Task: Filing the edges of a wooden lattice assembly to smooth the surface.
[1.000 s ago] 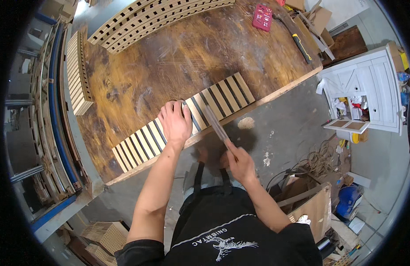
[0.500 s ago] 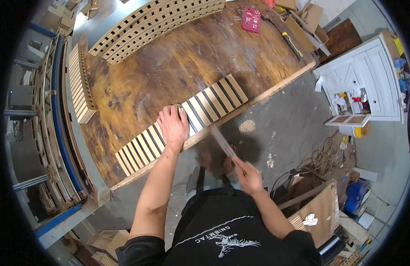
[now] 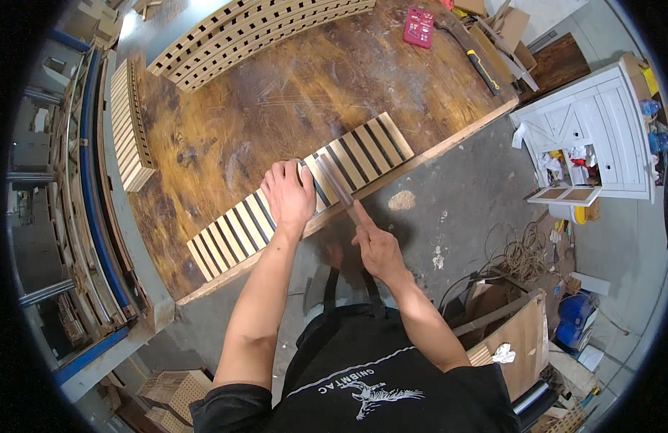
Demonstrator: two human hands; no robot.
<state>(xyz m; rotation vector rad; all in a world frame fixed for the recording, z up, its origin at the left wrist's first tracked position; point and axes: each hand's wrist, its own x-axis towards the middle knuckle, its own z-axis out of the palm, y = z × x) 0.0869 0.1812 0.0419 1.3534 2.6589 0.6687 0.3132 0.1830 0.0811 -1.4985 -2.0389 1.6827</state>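
Note:
A long slatted wooden panel [image 3: 389, 144], pale slats with dark gaps between them, lies along the near edge of the worktable [image 3: 226, 137]. My left hand [image 3: 288, 193] rests on the middle of the panel with its fingers laid out over the slats and the thumb apart. Just to its right, a flat grey file [image 3: 334, 179] reaches over the slats. My right hand [image 3: 380, 252] is closed round the file's near end, off the table edge, with a finger stretched along it. The file's handle is hidden in that hand.
Stacked perforated wooden panels [image 3: 254, 43] stand at the table's back, and another slatted stack [image 3: 129, 137] at its left. A pink case [image 3: 418, 27] and a black-and-yellow tool [image 3: 483, 72] lie at the far right. A white cabinet [image 3: 594, 137] stands beyond, with coiled rope [image 3: 525, 252] on the floor.
My right hand has moved forward and left, carrying the file from beside the table edge up over the slats. My left hand stays on the panel.

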